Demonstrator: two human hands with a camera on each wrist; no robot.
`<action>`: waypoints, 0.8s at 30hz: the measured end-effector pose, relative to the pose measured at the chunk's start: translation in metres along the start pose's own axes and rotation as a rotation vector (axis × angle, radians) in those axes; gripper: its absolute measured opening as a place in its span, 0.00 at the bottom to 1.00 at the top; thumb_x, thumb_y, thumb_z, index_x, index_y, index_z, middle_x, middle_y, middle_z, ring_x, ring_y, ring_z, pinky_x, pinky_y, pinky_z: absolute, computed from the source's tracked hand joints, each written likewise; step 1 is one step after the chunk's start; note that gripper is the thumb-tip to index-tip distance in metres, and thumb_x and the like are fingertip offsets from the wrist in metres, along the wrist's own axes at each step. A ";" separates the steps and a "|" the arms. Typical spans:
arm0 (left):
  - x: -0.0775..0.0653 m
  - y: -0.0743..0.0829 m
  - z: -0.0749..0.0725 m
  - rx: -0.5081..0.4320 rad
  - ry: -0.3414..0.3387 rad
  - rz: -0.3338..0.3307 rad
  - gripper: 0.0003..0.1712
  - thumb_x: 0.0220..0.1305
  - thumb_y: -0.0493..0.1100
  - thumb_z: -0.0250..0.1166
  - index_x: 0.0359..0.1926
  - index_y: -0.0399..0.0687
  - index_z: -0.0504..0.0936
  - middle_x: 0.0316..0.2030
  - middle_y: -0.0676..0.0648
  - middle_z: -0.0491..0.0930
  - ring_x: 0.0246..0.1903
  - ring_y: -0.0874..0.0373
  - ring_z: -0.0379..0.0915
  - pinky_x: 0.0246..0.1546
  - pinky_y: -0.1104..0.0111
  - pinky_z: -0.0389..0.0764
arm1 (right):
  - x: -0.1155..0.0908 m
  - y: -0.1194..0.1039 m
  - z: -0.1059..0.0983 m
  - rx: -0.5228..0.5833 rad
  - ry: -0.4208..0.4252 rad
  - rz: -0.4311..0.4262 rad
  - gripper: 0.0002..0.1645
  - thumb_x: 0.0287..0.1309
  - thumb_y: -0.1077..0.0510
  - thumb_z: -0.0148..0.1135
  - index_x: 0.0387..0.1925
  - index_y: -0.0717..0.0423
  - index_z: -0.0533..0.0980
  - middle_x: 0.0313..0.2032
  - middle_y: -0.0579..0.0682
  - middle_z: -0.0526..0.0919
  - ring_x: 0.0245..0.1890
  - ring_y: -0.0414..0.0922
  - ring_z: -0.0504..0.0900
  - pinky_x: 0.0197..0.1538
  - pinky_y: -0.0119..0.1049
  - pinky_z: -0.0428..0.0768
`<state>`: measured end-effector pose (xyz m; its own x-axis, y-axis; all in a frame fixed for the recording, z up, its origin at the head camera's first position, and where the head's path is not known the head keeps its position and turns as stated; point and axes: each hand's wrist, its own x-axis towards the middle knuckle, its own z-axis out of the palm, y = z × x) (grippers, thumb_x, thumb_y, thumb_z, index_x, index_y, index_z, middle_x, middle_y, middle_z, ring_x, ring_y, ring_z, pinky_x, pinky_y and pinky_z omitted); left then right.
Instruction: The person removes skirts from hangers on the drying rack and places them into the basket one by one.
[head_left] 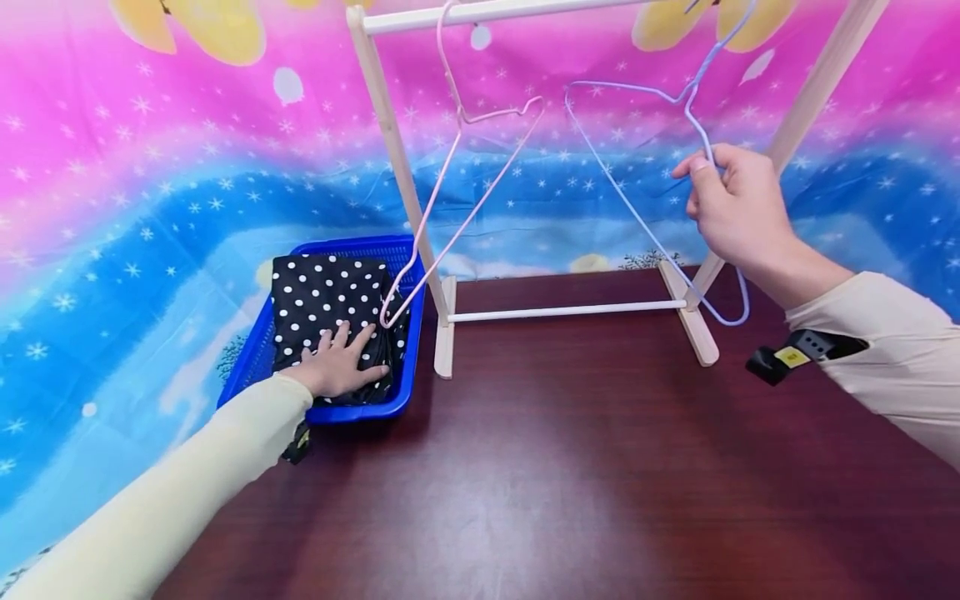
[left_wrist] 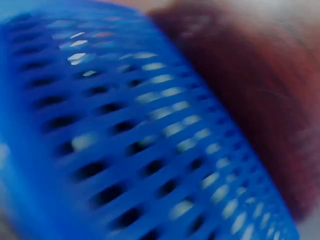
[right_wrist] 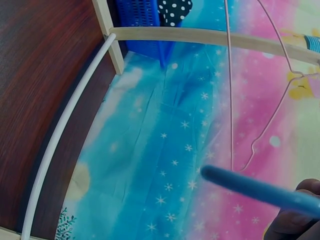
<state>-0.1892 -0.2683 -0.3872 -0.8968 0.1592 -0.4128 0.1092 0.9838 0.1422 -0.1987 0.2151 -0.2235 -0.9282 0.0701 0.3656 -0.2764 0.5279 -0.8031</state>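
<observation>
In the head view my left hand (head_left: 341, 367) lies with fingers spread on folded black cloth with white dots (head_left: 322, 287). The cloth fills a blue plastic basket (head_left: 386, 408), whose holed wall takes up most of the blurred left wrist view. My right hand (head_left: 742, 204) pinches a light blue wire hanger (head_left: 692, 90) at its shoulder, just below the hook. Close up in the right wrist view, part of that hanger (right_wrist: 250, 186) passes by my fingers. A pink hanger (head_left: 460, 117) hangs from the rack's top bar, its lower end over the cloth.
A wooden rack (head_left: 390, 133) with a white top bar (head_left: 510, 10) and a white lower bar (head_left: 562, 312) stands on the dark red-brown table (head_left: 525, 467). Behind it hangs a pink and blue patterned backdrop (head_left: 165, 167). The basket sits left of the rack.
</observation>
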 end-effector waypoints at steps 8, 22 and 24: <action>-0.035 -0.008 -0.043 -0.077 -0.082 0.161 0.50 0.70 0.67 0.56 0.79 0.43 0.52 0.76 0.26 0.50 0.75 0.27 0.49 0.70 0.33 0.59 | -0.001 -0.002 0.005 -0.016 -0.019 -0.004 0.16 0.78 0.52 0.45 0.37 0.44 0.78 0.13 0.35 0.72 0.17 0.34 0.69 0.20 0.31 0.61; -0.061 0.023 -0.086 -0.205 0.235 0.232 0.32 0.81 0.59 0.39 0.72 0.44 0.67 0.61 0.36 0.78 0.59 0.40 0.77 0.61 0.42 0.74 | -0.003 -0.019 0.029 0.001 -0.032 -0.013 0.17 0.79 0.52 0.44 0.41 0.53 0.78 0.13 0.35 0.71 0.15 0.36 0.65 0.20 0.31 0.62; -0.065 0.032 -0.093 -0.230 0.269 0.235 0.33 0.81 0.61 0.39 0.71 0.46 0.67 0.60 0.38 0.79 0.58 0.42 0.77 0.60 0.43 0.75 | -0.003 -0.020 0.030 0.013 -0.040 -0.009 0.17 0.79 0.52 0.43 0.42 0.54 0.77 0.13 0.36 0.71 0.16 0.36 0.66 0.21 0.32 0.62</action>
<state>-0.1676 -0.2548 -0.2723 -0.9423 0.3195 -0.0999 0.2526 0.8745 0.4141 -0.1977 0.1788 -0.2229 -0.9347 0.0314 0.3541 -0.2880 0.5172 -0.8060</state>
